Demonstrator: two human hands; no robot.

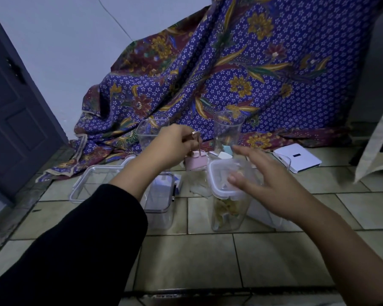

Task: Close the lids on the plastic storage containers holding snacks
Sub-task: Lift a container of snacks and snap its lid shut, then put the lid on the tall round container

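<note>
A tall clear container (227, 214) with yellowish snacks inside stands on the tiled floor in the middle. A clear lid with a white rim (216, 175) lies on its top. My right hand (264, 180) hovers over that lid with fingers spread, fingertips at or just above it. My left hand (170, 145) is raised behind and to the left, pinching a thin metal spoon (197, 142) that hangs down toward a small pink holder (196, 162). A lower clear container (158, 203) sits under my left forearm.
An empty clear tub (91, 182) lies at the left. Two empty clear containers (227, 129) stand behind, against a purple patterned cloth (241, 69). A white flat box (297, 157) sits at the right, a dark door (16, 111) at the left.
</note>
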